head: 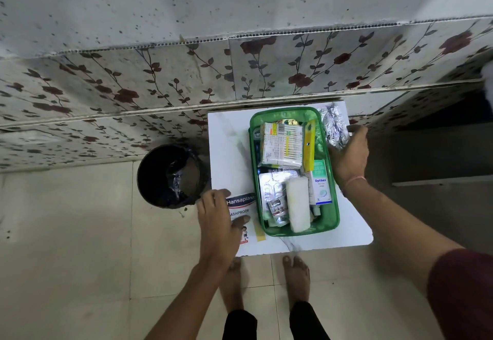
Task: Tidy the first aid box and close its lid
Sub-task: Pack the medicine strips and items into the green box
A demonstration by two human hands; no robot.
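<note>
While the person's bare feet [266,283] stand on the tiled floor at the near edge of the white table [229,153], both hands are out over it. The left hand [218,222] lies flat, fingers spread, on a Hansaplast plaster box [240,207] that rests on the table just beside the green first aid box [334,222]; it presses rather than grips, so the hand is released. That green box sits in the middle of the table, open and full: a white gauze roll [298,203], blister strips [272,187], an Optibex carton [320,182], a pack of cotton buds [282,145] and a yellow tube box [309,147]. Further out, the right hand [348,155] is curled around foil tablet strips [333,126] at the box's far right rim, grasping them. No lid can be made out.

As a judgement, the contents already stand high, so adding the plaster box and foil strips on top could keep a lid from seating. The plaster box lies near the table's left edge, above the black bin [170,175]; a careless slide could knock it off.
</note>
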